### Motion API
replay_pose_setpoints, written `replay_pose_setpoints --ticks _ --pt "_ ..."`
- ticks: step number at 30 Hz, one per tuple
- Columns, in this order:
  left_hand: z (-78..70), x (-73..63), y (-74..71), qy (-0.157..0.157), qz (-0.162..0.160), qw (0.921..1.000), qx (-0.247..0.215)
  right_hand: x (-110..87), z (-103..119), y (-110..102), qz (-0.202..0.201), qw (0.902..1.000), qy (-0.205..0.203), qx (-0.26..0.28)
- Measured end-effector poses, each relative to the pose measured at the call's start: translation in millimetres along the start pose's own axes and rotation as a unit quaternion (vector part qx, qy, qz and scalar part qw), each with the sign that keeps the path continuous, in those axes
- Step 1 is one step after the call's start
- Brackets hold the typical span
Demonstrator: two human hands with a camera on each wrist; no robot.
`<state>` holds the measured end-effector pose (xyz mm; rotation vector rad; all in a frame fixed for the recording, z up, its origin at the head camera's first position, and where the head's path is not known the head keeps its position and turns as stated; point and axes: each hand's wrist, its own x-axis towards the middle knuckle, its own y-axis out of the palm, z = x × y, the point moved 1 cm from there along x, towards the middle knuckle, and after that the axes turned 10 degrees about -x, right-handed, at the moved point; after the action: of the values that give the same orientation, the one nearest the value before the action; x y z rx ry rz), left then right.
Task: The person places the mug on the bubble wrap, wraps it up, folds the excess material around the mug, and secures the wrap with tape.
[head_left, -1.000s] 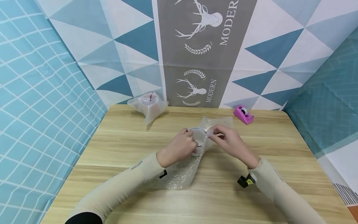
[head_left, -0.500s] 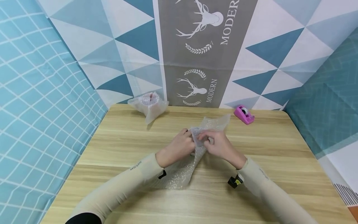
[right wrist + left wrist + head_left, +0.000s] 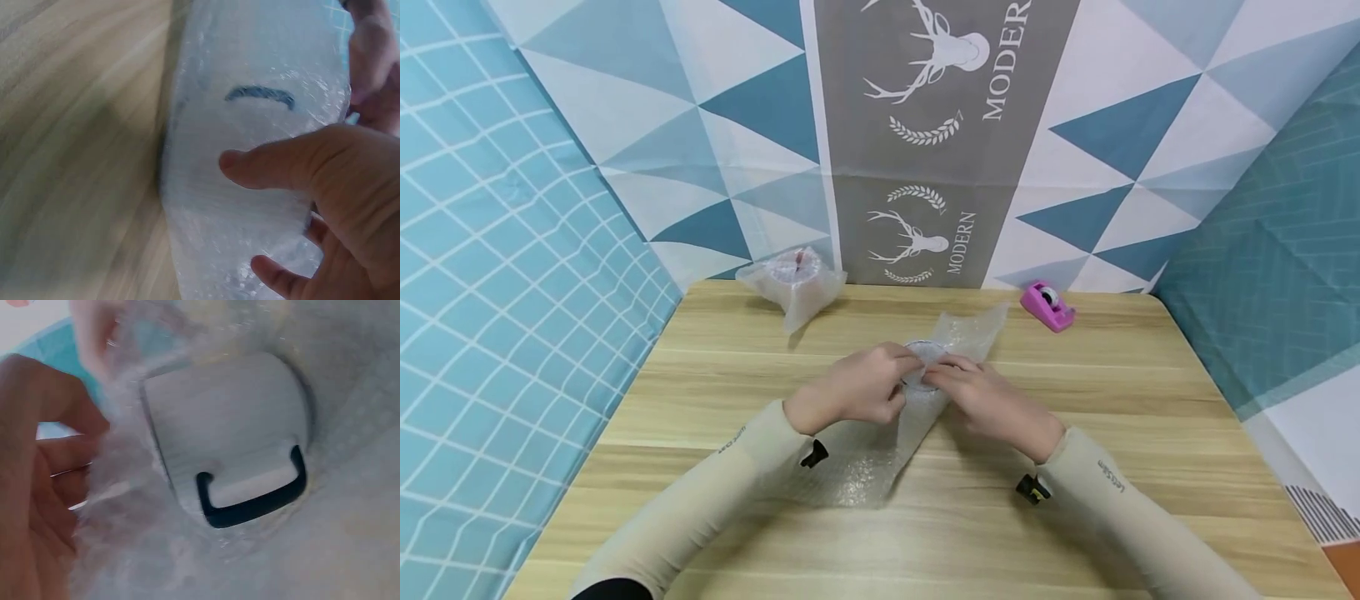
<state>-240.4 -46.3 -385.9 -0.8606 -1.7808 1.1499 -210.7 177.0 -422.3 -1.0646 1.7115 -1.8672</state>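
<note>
A white cup with a dark rim (image 3: 925, 344) stands mid-table, wrapped in clear bubble wrap (image 3: 857, 467). Its dark handle (image 3: 256, 506) shows through the film in the left wrist view, and a dark curved strip (image 3: 259, 95) shows in the right wrist view. At the cup's mouth my left hand (image 3: 867, 383) pinches the wrap with curled fingers. My right hand (image 3: 992, 404) reaches over the rim from the other side, fingers fairly straight, pressing the film close to the left fingertips. In the right wrist view, its extended thumb (image 3: 269, 164) lies along the wrapped side.
A bubble-wrapped bundle (image 3: 796, 287) sits at the table's back left edge. Near the back right is a pink tape dispenser (image 3: 1047, 307). The wooden table (image 3: 1120, 400) ends at a patterned backdrop, with a blue grid sheet (image 3: 512, 292) on the left.
My right hand has brought the wrap's edge over the cup's mouth and moved left. My left hand has shifted from gripping the cup's side to the wrap at its rim.
</note>
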Motion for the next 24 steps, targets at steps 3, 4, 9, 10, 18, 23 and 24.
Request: replay_pose_setpoints --ticks 3,4,9,10,18,23,24 --pt "-3.8 -1.4 -5.1 -0.003 -0.009 0.9998 0.019 2.4 2 4 0.002 0.9996 0.0 -0.027" --pt "-5.5 -1.3 -5.5 -0.004 -0.005 0.9995 0.032 3.5 2 4 0.004 0.9994 0.002 -0.033" --pt "-10.5 -0.5 1.3 -0.036 0.054 0.9951 0.074 11.7 4 5 0.029 0.9981 0.009 -0.055" --pt "-11.1 0.4 3.6 -0.045 0.066 0.9937 0.079 13.1 3 5 0.032 0.9978 0.008 -0.057" --pt "-10.1 1.1 17.8 -0.074 0.073 0.9865 0.127 18.7 -5 -1 0.041 0.9967 0.019 0.068" --pt "-9.5 1.2 19.5 -0.059 0.056 0.9863 0.144 11.6 -28 -8 -0.035 0.9688 0.104 0.222" --pt "-9.3 1.3 19.6 -0.057 0.053 0.9862 0.146 10.9 -33 -9 -0.067 0.9622 0.141 0.224"
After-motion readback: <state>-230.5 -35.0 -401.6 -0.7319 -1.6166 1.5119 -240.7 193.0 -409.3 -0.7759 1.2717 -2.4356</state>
